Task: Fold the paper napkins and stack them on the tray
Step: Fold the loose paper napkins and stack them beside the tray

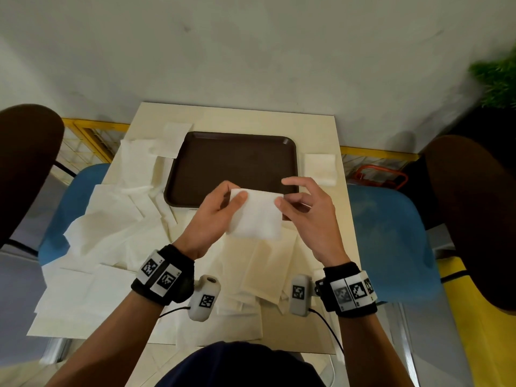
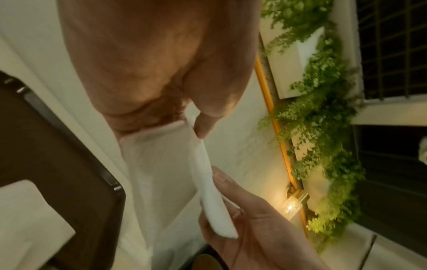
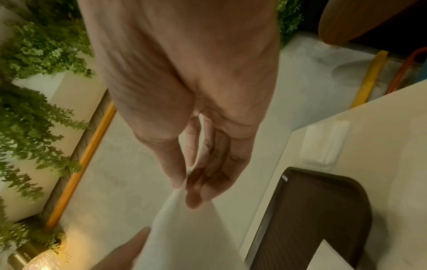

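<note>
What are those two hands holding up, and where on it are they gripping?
A folded white napkin, held above the near edge of the tray. The left hand pinches its left edge near the top corner; the right hand pinches the top right corner.

No words or numbers can be read anywhere. Only black-and-white coded squares on the wristbands and wrist cameras.
</note>
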`<state>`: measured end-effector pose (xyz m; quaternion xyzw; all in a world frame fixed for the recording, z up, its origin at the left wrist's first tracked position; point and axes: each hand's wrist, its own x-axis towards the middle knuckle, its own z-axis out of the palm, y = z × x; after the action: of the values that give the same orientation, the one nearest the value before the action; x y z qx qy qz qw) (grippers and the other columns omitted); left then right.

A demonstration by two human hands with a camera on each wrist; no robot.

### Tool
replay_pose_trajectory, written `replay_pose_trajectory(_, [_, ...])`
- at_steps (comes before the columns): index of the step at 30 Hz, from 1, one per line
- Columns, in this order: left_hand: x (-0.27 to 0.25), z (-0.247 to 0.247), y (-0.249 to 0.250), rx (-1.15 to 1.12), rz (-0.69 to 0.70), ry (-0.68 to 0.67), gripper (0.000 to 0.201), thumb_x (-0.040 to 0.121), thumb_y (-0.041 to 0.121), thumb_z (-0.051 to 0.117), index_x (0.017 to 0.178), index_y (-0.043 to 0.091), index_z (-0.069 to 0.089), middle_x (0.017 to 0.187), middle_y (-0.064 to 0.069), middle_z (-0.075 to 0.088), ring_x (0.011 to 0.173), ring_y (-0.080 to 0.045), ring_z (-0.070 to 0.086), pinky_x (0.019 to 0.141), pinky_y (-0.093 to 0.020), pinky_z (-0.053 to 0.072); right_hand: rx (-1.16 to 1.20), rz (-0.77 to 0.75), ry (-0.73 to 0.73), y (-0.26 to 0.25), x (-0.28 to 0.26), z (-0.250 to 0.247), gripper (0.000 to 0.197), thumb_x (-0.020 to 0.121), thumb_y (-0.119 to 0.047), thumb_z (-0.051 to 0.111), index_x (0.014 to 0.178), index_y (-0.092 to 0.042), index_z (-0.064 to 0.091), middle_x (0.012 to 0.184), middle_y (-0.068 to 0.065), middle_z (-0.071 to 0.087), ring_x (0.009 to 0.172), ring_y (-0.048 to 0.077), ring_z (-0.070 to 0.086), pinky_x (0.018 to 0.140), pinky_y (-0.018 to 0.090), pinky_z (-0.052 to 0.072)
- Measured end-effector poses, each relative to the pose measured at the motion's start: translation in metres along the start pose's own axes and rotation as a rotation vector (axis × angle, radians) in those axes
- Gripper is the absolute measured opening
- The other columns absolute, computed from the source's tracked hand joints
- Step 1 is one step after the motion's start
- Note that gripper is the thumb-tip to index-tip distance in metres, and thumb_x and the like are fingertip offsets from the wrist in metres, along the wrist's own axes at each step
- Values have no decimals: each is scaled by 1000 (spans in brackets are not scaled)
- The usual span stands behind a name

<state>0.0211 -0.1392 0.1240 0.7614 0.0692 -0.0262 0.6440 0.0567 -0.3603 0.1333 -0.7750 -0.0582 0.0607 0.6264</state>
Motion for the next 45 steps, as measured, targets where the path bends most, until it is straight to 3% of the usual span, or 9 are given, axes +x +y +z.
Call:
replay_pose_trajectory(7, [3, 10, 0, -314, -219, 86, 26, 113, 35, 49, 119, 10, 52, 109, 0, 63, 94, -10, 67, 74, -30, 61, -65, 77, -45, 3, 2, 7, 39, 93, -26, 85, 124, -28, 63, 90, -9, 82, 87, 10, 78, 91, 34, 60])
replay_pose_trajectory(14, [1, 16, 2, -386, -223, 94, 28, 112, 33, 51, 126, 10, 52, 110, 0, 68, 92, -8, 72, 81, -37, 64, -31, 120, 10, 4, 0, 12, 35, 86, -25, 91, 113, -27, 68, 89, -9, 82, 91, 7, 78, 94, 35, 61])
replay_pose_trajectory(17, [1, 15, -1, -334, -200, 112, 27, 111, 32, 55, 128, 11, 52, 118, -7, 67, 98, -15, 71, 83, -42, 64, -62, 110, 19, 4, 0, 11, 36, 84, -26, 93, 109, -26, 68, 87, -10, 81, 90, 6, 78, 92, 32, 61])
replay_pose_trajectory(27, [4, 17, -3, -201, -105, 114, 25, 108, 25, 61, 128, 14, 51, 117, -2, 63, 92, -5, 71, 68, -26, 60, -160, 88, 0, 6, 0, 7, 37, 79, -30, 97, 104, -28, 70, 86, -14, 80, 88, 3, 76, 90, 32, 61])
replay_pose_trajectory(32, [7, 18, -5, 72, 52, 17, 20, 107, 29, 62, 123, 19, 55, 114, 6, 62, 94, 3, 63, 75, -18, 55, -77, 132, 65, 7, 7, 2, 40, 82, -59, 86, 112, -40, 66, 101, -14, 71, 98, 2, 68, 88, 30, 59])
replay_pose_trajectory(35, [14, 22, -8, 202, 106, -119, 17, 107, 34, 61, 120, 23, 56, 109, 14, 62, 97, -4, 61, 78, -15, 51, -147, 42, -80, 6, 14, -2, 18, 93, -47, 81, 104, -34, 75, 99, -13, 75, 98, 9, 71, 91, 38, 60])
replay_pose_trajectory(39, [22, 29, -7, 265, 138, -205, 16, 109, 38, 59, 118, 25, 57, 102, 21, 61, 92, -7, 61, 74, -17, 49, -238, -43, -106, 15, 21, -10, 5, 95, -31, 82, 94, -30, 77, 89, -12, 76, 88, 13, 72, 84, 40, 61])
replay_pose_trajectory(41, [27, 33, -5, 267, 146, -208, 16, 108, 40, 59, 116, 26, 59, 102, 19, 63, 91, -7, 62, 74, -22, 51, -263, -52, -114, 19, 23, -15, 4, 96, -31, 81, 97, -32, 77, 89, -15, 75, 88, 11, 71, 82, 35, 59])
replay_pose_trajectory(45, [40, 45, -2, 285, 181, -143, 13, 108, 41, 60, 107, 29, 65, 97, 1, 68, 87, -27, 65, 77, -51, 56, -297, -54, -147, 25, 28, -29, 4, 99, -34, 77, 103, -33, 77, 92, -19, 73, 92, 6, 68, 80, 19, 53])
